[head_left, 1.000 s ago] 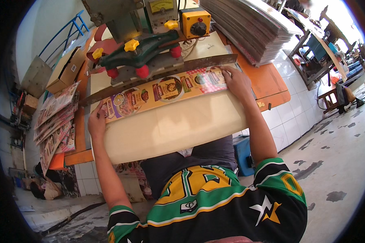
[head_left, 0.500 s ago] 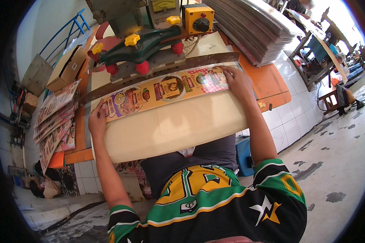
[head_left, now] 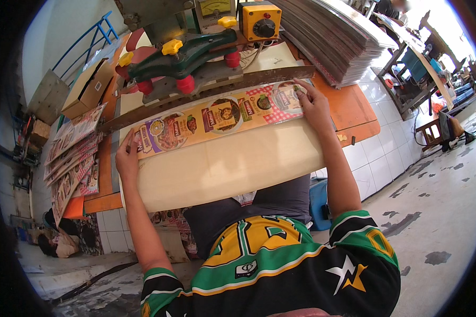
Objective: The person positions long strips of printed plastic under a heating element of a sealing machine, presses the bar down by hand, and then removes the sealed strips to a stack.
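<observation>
A long printed strip (head_left: 200,132), glossy, with food pictures and a red checked end, lies across a cream-coloured padded sheet (head_left: 227,169) in front of me. Its far edge runs along a dark metal bar (head_left: 259,79). My left hand (head_left: 127,161) grips the strip's left end, fingertips at the corner. At the opposite end my right hand (head_left: 316,108) has its thumb and fingers closed on the strip's edge. Above the bar stands a press with a dark green clamp (head_left: 195,54), yellow knobs and red round feet.
Several printed sheets (head_left: 74,153) are piled at the left, below an open cardboard box (head_left: 87,87). A tall stack of flat sheets (head_left: 333,45) stands at the back right. Beside the press sits a yellow control box (head_left: 259,22). Another person (head_left: 388,9) is at the far right.
The strip's right end and my right hand have shifted slightly away from me. The strip looks closer to the bar there. My left hand stays nearly in place.
</observation>
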`<move>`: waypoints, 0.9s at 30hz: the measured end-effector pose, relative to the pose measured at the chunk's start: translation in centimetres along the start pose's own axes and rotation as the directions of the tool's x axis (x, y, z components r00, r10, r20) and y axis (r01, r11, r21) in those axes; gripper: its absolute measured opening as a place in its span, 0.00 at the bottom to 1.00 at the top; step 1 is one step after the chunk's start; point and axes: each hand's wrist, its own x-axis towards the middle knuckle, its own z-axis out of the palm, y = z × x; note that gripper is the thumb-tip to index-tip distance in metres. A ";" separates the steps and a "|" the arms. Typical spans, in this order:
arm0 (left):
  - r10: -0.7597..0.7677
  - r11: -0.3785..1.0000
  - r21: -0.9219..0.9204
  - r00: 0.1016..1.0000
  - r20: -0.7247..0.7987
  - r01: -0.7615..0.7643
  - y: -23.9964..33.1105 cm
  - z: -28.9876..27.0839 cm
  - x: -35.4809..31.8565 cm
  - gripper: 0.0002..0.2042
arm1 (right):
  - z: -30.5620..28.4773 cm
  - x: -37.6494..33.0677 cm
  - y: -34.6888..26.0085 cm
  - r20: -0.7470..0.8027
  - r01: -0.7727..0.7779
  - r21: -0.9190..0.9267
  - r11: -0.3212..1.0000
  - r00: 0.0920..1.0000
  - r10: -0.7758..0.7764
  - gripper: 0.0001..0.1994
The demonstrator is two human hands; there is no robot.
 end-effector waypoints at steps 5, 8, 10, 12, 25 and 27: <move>0.005 0.996 -0.089 1.000 -0.018 -0.007 -1.4 -0.1 0.3 0.21 | 0.2 0.2 0.5 -0.012 0.053 0.125 0.991 0.999 -0.052 0.20; 0.006 0.986 -0.164 0.999 -0.033 -0.012 -2.0 0.3 0.5 0.21 | 0.2 0.3 0.9 0.014 0.043 0.194 0.980 0.999 -0.046 0.21; 0.004 0.977 -0.211 0.999 -0.047 -0.014 -2.3 0.3 0.5 0.20 | 0.2 0.4 0.9 0.029 0.032 0.222 0.975 0.999 -0.039 0.21; 0.009 0.968 -0.250 0.998 -0.062 -0.024 -2.4 0.3 0.6 0.21 | 0.1 0.3 1.0 0.034 0.019 0.228 0.973 0.999 -0.028 0.23; 0.252 0.947 -0.159 0.952 -0.174 -0.280 -1.8 -0.5 -0.2 0.22 | -2.9 0.4 1.5 0.404 -0.349 0.701 0.622 0.913 0.057 0.17; 0.255 0.926 -0.220 0.938 -0.233 -0.307 -1.3 -0.2 -0.3 0.23 | -2.8 0.4 1.4 0.371 -0.318 0.721 0.616 0.928 0.045 0.16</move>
